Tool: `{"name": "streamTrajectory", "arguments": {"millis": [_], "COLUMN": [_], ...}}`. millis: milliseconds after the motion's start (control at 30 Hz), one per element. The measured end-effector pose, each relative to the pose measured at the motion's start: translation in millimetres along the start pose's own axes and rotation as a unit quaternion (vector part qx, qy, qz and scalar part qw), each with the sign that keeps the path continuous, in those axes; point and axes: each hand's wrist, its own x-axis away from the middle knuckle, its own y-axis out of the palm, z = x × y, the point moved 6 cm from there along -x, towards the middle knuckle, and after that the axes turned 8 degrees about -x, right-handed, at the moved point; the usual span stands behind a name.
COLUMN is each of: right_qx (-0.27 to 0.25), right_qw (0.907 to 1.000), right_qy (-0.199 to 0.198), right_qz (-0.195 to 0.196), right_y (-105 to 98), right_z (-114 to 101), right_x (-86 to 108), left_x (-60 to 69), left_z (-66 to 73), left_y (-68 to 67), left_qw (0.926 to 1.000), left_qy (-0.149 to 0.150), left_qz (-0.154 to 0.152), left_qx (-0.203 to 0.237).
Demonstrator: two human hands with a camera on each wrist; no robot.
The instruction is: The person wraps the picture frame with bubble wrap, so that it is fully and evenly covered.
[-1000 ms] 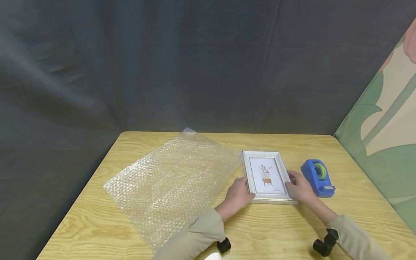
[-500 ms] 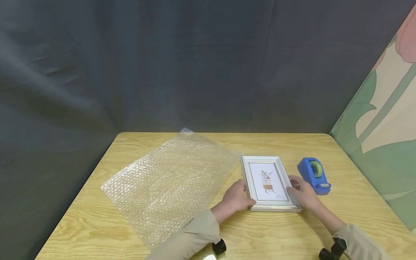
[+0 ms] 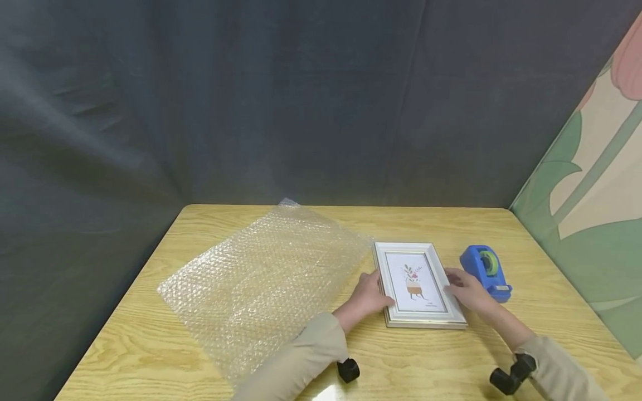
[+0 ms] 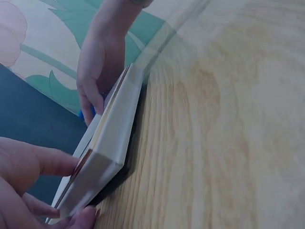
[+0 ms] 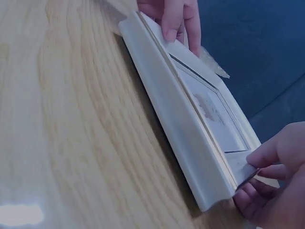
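Clock face: read from the head view and centred on the picture frame (image 3: 425,322), with 12 pointing away from the person
Picture frame: face up, about 3 o'clock from the middle of the wooden table (image 3: 411,362), long sides running roughly 12 to 6
Left hand (image 3: 367,295): at 9 o'clock, a narrow grip on the side, thumb over the rim
Right hand (image 3: 470,291): at 3 o'clock, pinching the opposite side, thumb on top and fingers below
Underside: resting or slightly raised, hard to tell in shadow
Good handling: best kept level, with even pressure from both sides and thumbs off the pictured area
Frame contents: a print (image 3: 415,282) of a plant in a legged pot, set within the rim
Tape dispenser (image 3: 488,282): blue, near 3 o'clock beyond the right hand, holding a greenish tape roll (image 3: 494,264)
Bubble wrap (image 3: 266,284): spread flat at 9 o'clock, one corner near the frame's 11 o'clock corner
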Motion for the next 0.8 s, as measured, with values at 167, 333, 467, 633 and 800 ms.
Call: {"name": "streamTrajectory", "arguments": {"millis": [167, 333, 467, 633, 800], "right_qx": [-0.065, -0.092, -0.094, -0.107, -0.128], "right_qw": [0.9976, 0.9957, 0.9952, 0.9931, 0.9901], "right_qy": [0.025, -0.001, -0.008, -0.023, -0.046], "right_qz": [0.001, 0.014, 0.026, 0.043, 0.037], "right_y": [-5.7, -17.9, -25.1, -29.1, -24.3], "right_z": [3.0, -6.9, -15.6, -28.4, -46.2], "right_x": [8.9, 17.2, 18.8, 17.6, 14.6], "left_x": [3.0, 7.3, 8.8, 5.6, 3.2], "left_z": [5.2, 16.4, 23.2, 24.8, 18.4], "left_y": [-1.6, -10.0, -18.2, -31.0, -47.3], "left_qw": [0.9991, 0.9952, 0.9903, 0.9878, 0.9873], "left_qy": [-0.010, -0.007, -0.001, 0.016, 0.024], "left_qz": [0.015, 0.016, 0.011, 0.012, 0.017], "left_qx": [0.038, 0.096, 0.138, 0.155, 0.156]}}
